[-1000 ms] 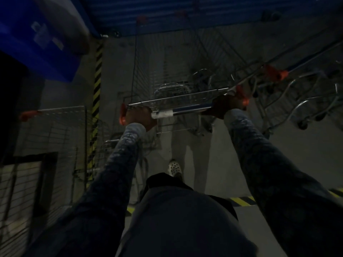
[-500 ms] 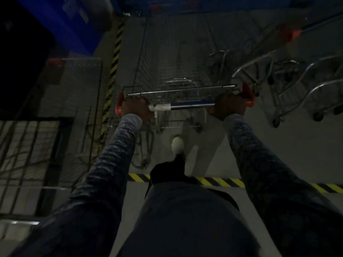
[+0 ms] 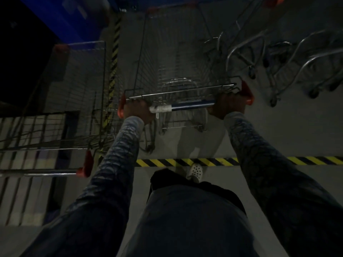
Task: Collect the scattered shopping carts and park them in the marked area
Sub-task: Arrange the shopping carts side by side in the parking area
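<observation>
Pretty dim shot, heads up. Closest in, a white shoe (image 3: 194, 171) sits right at a yellow-black stripe (image 3: 163, 162) that runs across the floor, nearer than both grips. Off to the left of the left grip (image 3: 137, 112) there's a parked cart (image 3: 81, 89), its bar ending in a red cap beside the left sleeve. Both grips are clamped on the handle (image 3: 191, 105), fingers wrapped over it: the left one at the left end next to a white tape wrap (image 3: 160, 109), the right grip (image 3: 227, 106) at the right end against a red cap. The cart (image 3: 176, 75) itself stretches straight ahead from the grips, past the stripe. Right of the right grip and further out are more carts (image 3: 259, 58), mostly blurry tube frames and wheels. A second stripe (image 3: 115, 43) runs away on the left, toward a blue wall (image 3: 74, 19).
</observation>
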A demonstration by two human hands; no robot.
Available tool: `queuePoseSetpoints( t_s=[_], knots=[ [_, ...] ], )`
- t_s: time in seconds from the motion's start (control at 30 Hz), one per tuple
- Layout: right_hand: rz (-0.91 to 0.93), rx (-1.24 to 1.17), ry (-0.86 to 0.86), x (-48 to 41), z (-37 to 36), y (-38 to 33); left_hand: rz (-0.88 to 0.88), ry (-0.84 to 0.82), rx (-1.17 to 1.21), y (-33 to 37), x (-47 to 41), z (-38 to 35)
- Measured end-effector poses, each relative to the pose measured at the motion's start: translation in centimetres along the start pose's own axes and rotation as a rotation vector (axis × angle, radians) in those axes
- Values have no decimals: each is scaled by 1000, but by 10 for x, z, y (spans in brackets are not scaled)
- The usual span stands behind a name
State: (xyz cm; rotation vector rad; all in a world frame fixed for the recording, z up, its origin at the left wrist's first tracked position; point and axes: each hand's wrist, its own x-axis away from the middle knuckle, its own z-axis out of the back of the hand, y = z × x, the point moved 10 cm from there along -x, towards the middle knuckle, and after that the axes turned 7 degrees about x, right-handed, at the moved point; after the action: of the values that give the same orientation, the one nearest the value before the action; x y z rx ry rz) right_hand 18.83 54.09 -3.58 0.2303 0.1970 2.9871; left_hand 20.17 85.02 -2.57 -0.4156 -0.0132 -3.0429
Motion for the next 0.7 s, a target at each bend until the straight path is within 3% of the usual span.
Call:
queuePoseSetpoints(
  t_s=[0.7],
  knots=[
    [-39, 113, -24, 158, -9, -36, -120, 77, 17, -66, 138, -45]
  ],
)
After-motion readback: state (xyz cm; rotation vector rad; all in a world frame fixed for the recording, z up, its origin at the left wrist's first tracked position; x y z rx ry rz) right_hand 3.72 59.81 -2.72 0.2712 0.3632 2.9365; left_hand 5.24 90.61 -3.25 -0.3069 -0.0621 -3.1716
